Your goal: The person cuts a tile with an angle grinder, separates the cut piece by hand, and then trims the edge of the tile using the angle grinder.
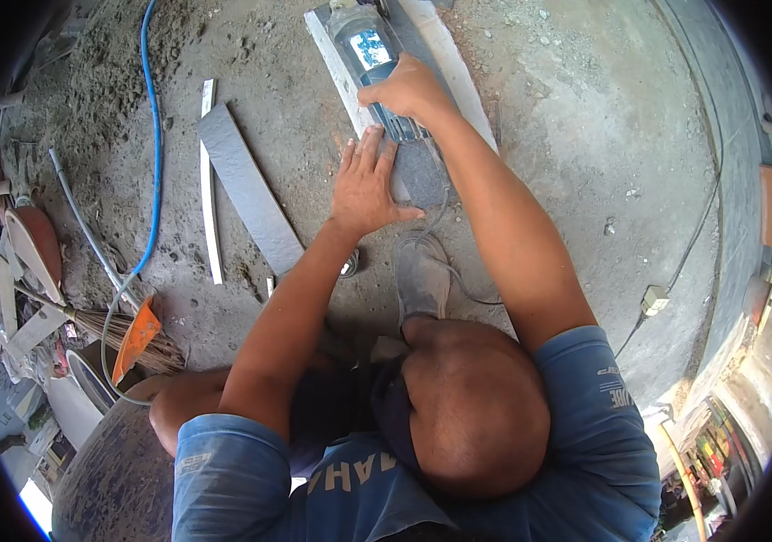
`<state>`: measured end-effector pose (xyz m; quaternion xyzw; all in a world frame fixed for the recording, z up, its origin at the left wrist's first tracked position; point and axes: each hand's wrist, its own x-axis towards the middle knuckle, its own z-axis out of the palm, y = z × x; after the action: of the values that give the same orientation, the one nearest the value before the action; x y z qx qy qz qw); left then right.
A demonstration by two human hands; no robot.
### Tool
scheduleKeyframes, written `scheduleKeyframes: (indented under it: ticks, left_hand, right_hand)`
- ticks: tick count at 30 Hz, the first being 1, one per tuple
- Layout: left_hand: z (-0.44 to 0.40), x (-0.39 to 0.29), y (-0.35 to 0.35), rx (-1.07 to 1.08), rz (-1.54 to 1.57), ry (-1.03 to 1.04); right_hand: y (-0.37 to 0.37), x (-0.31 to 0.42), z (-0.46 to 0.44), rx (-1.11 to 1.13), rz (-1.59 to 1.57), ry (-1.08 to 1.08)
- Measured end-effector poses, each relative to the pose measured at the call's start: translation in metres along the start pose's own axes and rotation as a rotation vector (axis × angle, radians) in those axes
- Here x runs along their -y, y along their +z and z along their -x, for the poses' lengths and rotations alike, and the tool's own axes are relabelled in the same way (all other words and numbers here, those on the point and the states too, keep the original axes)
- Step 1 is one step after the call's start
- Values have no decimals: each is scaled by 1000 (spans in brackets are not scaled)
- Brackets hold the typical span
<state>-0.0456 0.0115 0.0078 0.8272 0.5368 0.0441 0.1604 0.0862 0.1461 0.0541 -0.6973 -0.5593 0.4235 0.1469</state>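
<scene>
My right hand is wrapped round the blue body of an electric cutter, a corded power tool with a shiny label. The cutter lies along a dark grey tile strip, which rests on a whitish board. My left hand lies with its fingers spread at the near end of the tile, just behind the tool, and holds nothing. The front end of the cutter is at the top edge of view, and its blade is not clear to see.
A loose grey tile strip and a narrow white strip lie on the concrete floor to the left. A blue hose runs past them. A broom and an orange piece lie lower left. The power cord trails right.
</scene>
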Motion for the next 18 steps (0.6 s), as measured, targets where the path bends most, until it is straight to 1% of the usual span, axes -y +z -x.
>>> scheduleKeyframes:
  ticks: [18]
  left_hand:
    - [0, -1, 0, 11, 1, -14]
  right_hand:
    - [-2, 0, 2, 9, -5, -6]
